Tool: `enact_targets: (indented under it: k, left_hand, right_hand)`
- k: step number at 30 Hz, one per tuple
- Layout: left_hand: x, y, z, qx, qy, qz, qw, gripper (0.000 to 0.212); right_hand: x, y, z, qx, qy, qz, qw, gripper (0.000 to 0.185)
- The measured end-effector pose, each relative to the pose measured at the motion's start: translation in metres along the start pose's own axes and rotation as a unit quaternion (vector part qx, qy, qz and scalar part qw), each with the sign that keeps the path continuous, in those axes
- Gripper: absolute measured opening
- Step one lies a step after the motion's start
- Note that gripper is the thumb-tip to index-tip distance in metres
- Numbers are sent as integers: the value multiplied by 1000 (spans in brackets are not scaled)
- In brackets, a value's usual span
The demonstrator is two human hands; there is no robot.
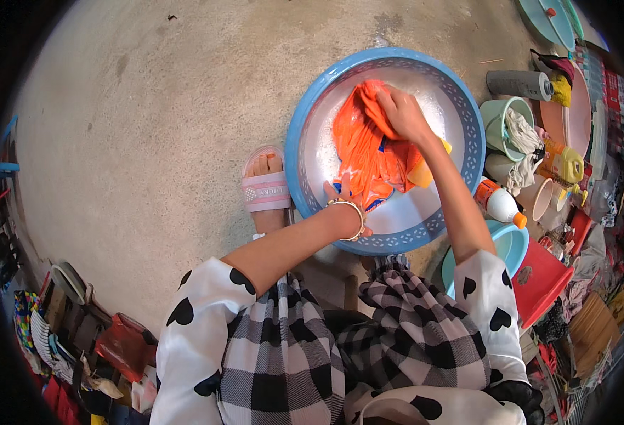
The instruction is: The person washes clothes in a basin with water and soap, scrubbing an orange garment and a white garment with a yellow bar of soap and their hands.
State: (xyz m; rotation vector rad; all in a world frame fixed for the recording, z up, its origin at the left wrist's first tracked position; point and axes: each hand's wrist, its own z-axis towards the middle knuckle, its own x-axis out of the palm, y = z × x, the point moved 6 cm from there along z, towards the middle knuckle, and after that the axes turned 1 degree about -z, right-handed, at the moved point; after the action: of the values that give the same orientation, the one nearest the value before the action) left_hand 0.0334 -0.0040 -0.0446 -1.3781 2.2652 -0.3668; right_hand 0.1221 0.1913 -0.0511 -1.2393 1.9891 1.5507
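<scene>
A large blue-rimmed plastic basin point(304, 196) with a white inside stands on the floor and holds sudsy water. In it lies a wet orange cloth garment point(357, 146) with blue edging. My right hand point(402, 112) grips a bunched part of the garment near the basin's upper middle. My left hand point(346, 204), with bangles at the wrist, rests on the garment's lower end, fingers spread; whether it grips the fabric I cannot tell. A yellow piece point(422, 172), perhaps a sponge or part of the cloth, shows beside my right forearm.
To the right stand a white bottle with an orange cap point(500, 202), a light blue basin point(514, 239), a green bucket with cloths point(492, 119), a grey bottle point(516, 85) and a red plastic stool point(540, 276). Bags and clutter lie at lower left. Concrete floor point(184, 106) spreads left.
</scene>
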Motion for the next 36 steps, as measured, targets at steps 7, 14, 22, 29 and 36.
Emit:
enact_targets:
  k: [7,14,22,29,36]
  left_hand:
    - [2,0,1,-1,5,-25,1000,69]
    - [-2,0,0,-5,14,0,1000,70]
    - [4,3,-1,-2,8,-23,1000,70]
    - [3,0,4,-2,18,0,1000,69]
    - [5,7,2,-9,11,-14,1000,69]
  right_hand:
    - [70,29,-98,-190,-84,-295,933,49]
    - [28,3,8,80,58,-160,982,42]
    - [54,37,-106,-198,-35,-214,956,52]
    - [54,7,-30,-59,-5,-226,972,45]
    - [11,23,-16,-55,69,-85,993,44]
